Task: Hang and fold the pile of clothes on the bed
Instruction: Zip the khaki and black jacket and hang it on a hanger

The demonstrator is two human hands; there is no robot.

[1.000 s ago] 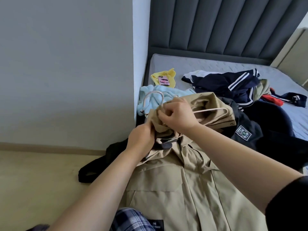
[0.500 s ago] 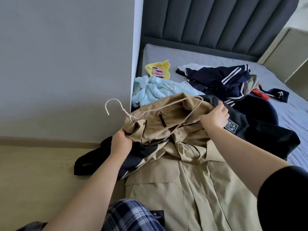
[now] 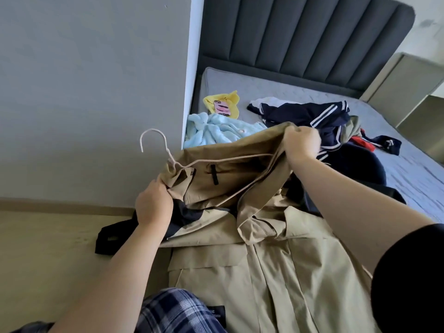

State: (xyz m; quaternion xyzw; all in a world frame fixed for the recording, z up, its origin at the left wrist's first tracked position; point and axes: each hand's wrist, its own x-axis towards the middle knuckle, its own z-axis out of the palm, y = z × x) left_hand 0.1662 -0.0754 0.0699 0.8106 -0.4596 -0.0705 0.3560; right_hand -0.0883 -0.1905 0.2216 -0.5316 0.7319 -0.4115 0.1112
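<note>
Even, soft daylight, brightest on the grey quilted mattress [image 3: 408, 169] at right. Shadows faint. Wide-angle bending at frame edges; mild softness overall.

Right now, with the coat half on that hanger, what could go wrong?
The hanger sits only loosely inside the khaki coat; if the right hand lets go of the shoulder, its arm may slide out.
The left hand grips the coat just above a black garment drooping off the bed; lifting the coat might drag it down.
</note>
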